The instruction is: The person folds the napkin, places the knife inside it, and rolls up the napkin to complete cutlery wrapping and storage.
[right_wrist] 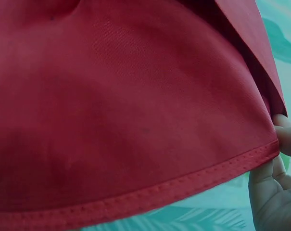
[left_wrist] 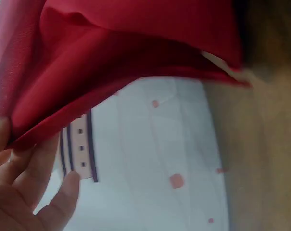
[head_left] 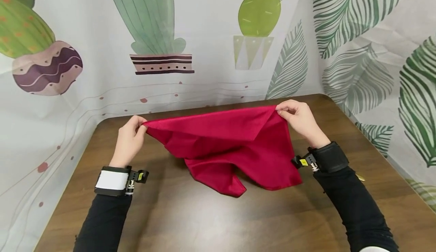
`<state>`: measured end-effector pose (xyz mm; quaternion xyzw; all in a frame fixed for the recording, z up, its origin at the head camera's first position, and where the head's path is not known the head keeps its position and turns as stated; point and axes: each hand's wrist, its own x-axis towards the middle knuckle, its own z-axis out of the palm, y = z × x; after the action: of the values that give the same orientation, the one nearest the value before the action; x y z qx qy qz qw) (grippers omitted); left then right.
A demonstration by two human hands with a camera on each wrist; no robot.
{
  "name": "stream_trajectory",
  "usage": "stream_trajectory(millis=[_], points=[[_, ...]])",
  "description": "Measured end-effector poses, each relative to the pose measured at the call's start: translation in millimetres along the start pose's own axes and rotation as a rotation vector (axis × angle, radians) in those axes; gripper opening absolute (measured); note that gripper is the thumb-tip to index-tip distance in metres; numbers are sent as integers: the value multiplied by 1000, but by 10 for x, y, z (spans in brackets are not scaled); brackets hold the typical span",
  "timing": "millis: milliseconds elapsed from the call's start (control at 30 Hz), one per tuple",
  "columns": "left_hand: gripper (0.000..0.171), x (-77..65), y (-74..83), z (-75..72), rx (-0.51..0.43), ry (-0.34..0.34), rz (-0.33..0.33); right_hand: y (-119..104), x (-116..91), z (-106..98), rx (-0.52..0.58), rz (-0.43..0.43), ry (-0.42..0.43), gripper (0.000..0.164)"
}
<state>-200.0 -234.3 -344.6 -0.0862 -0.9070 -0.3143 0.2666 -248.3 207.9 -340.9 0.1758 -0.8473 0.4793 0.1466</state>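
A red cloth [head_left: 218, 138] hangs stretched between both hands over the table, its top edge taut and its lower part in loose folds. At its upper left corner the left hand [head_left: 128, 140] pinches the fabric between thumb and fingers. The right hand [head_left: 301, 119] pinches the upper right corner, where a flap of cloth folds down in a triangle. In the left wrist view the cloth [left_wrist: 111, 43] drapes down from the fingertips. A stitched hem runs along the cloth [right_wrist: 135, 120] to the pinching fingers in the right wrist view.
The brown wooden table [head_left: 211, 225] spreads beneath the cloth. A white curtain [head_left: 214, 28] printed with cacti and leaves hangs behind and beside it. A small yellowish object [head_left: 360, 178] lies by the right forearm. Each wrist wears a strapped camera.
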Motion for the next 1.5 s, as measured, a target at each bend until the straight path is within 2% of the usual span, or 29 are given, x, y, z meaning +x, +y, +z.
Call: stream_trajectory(millis=[133, 233, 333, 433, 567, 700, 833, 900, 1033, 1167, 1267, 1400, 1500], points=[[8, 78, 100, -124, -36, 124, 4, -139, 10, -49, 21, -39, 31, 14], [11, 154, 178, -231, -47, 188, 12, -226, 9, -94, 55, -69, 49, 17], [13, 233, 257, -323, -50, 215, 34, -277, 4, -139, 74, -97, 48, 18], [16, 323, 304, -370, -32, 196, 52, -290, -1, -177, 85, -105, 40, 20], [17, 466, 269, -321, 4, 96, 46, -208, 8, -183, 99, -73, 13, 23], [13, 564, 150, -140, -1, 0, 31, -12, 14, -115, 101, -8, -45, 26], [4, 595, 45, 151, 33, -56, 41, 191, -24, -21, 62, 65, -115, 28], [9, 604, 4, 320, 74, -99, 60, 292, -45, 15, 28, 98, -149, 30], [20, 594, -90, 649, 171, -219, 73, 486, -65, 76, -17, 169, -205, 31], [22, 523, -174, 893, 265, -355, 40, 659, -66, 169, -21, 242, -292, 33], [33, 448, -219, 1005, 345, -462, -8, 761, -61, 260, -60, 239, -386, 36], [42, 352, -275, 1083, 421, -588, -93, 873, -67, 347, -153, 158, -471, 38], [43, 300, -284, 1097, 436, -625, -116, 911, -98, 350, -215, 103, -467, 38]])
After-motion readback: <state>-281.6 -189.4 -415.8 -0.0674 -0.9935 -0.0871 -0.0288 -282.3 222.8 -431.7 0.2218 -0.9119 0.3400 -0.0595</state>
